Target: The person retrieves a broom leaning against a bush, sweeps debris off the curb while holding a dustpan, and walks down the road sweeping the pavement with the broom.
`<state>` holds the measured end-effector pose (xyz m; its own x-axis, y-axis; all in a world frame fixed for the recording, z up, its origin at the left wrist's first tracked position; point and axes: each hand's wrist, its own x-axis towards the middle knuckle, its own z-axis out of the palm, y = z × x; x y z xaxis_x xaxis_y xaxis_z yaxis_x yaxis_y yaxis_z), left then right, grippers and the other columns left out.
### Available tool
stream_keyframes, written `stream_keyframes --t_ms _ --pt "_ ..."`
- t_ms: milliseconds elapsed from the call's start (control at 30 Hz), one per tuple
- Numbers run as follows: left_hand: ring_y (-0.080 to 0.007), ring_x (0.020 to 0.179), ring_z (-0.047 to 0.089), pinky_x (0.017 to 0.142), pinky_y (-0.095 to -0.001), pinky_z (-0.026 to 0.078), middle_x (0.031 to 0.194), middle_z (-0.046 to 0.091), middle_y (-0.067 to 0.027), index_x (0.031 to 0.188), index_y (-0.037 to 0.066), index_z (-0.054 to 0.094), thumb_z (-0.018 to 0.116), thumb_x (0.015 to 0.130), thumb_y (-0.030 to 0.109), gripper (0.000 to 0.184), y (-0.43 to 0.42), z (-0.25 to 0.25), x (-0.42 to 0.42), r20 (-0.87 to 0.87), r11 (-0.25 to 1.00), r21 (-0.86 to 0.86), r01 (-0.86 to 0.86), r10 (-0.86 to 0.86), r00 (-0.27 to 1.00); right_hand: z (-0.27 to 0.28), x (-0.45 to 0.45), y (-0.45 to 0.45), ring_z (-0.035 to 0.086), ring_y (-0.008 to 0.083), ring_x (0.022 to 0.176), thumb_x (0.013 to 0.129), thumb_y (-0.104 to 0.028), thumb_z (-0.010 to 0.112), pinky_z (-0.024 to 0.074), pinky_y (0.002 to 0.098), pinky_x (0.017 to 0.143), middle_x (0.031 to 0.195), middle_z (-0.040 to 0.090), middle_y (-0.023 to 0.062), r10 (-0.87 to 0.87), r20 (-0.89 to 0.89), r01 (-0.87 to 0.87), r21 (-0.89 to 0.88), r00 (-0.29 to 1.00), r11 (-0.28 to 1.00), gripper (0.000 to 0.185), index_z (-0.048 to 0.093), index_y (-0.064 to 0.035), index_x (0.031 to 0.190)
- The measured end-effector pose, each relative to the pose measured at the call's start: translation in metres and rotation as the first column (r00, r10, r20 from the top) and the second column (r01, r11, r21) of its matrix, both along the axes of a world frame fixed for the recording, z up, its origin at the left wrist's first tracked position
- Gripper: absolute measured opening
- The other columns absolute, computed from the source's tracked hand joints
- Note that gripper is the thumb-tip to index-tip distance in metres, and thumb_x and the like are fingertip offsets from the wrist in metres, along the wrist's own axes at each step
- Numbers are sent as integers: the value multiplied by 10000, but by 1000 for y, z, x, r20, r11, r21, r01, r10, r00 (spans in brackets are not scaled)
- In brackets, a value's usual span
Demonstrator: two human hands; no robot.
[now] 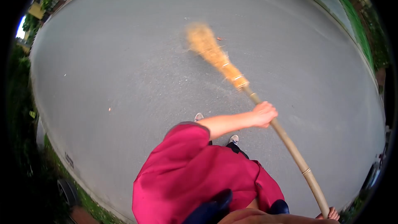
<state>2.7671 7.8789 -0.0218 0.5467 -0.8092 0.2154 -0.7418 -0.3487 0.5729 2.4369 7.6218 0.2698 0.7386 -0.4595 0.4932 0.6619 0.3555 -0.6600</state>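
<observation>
Over the grey road (103, 62), here's the broom (241, 81), bristles (203, 39) at twelve o'clock too blurred to say whether they touch, handle (292, 149) slanting down to four o'clock, its end hidden. There's the left hand (264, 114) at three, fingers wrapped round the handle; right hand (331, 214) at four, cut off by the bottom edge, fingers curled round it too!

Under soft daylight, edges warp and bristles (202, 39) seem blurred.

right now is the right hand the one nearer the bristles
No, the left hand grips the handle nearer the bristles than the right hand.
</observation>
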Motion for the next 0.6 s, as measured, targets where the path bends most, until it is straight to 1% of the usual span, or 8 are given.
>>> stream_keyframes --t_ms 100,233,267,300,433,500,533,600 --pt "-257 800 577 704 -390 451 724 589 -51 691 125 602 642 617 131 84 -49 -41 69 60 991 -10 133 -132 989 -11 39 79 296 70 452 856 -148 523 336 237 555 486 290 -62 -145 20 146 -177 989 973 359 287 -158 586" --pt "-246 803 571 733 -374 455 727 584 -43 690 138 604 647 621 134 81 -6 -121 101 2 990 47 133 -133 991 -39 106 156 299 71 456 859 -151 516 345 240 565 485 289 -60 -242 8 233 -295 970 927 365 283 -159 578" --pt "-245 805 568 740 -373 452 723 581 -42 690 136 604 652 613 131 91 21 -135 97 -30 997 16 70 -69 997 -36 123 159 300 72 457 859 -151 514 347 241 567 484 289 -59 -227 -3 216 -304 974 928 367 281 -160 576" --pt "-244 806 565 747 -371 448 720 577 -41 691 135 603 657 605 129 101 -5 -77 67 -40 999 -42 9 -10 999 -4 113 131 301 72 458 860 -152 513 349 242 570 484 288 -58 -211 12 205 -304 977 931 369 280 -160 574" --pt "-244 814 555 766 -374 434 706 563 -37 679 125 585 677 560 111 151 101 -48 44 -130 925 -49 -376 367 921 10 176 97 304 74 461 863 -154 505 357 245 579 483 287 -56 -26 -94 6 -207 995 978 375 275 -161 566" --pt "-251 795 559 740 -389 435 700 562 -45 646 119 560 687 525 100 177 161 -56 8 -116 752 -69 -655 646 754 -2 217 91 306 74 463 864 -155 502 361 247 584 482 287 -55 96 -209 -120 -103 973 987 379 273 -162 562" --pt "-255 800 565 749 -392 436 703 567 -50 640 119 564 696 525 100 176 208 -53 -26 -131 648 -6 -762 755 643 -7 238 105 307 75 464 864 -156 500 363 247 587 481 287 -54 175 -302 -197 -43 937 980 380 272 -162 560" --pt "-267 825 581 769 -407 447 739 593 -63 667 111 592 712 527 107 184 257 -62 -101 -176 457 160 -875 885 430 -49 278 124 308 76 466 866 -157 496 367 249 591 481 286 -53 344 -540 -326 132 768 936 384 270 -162 556"
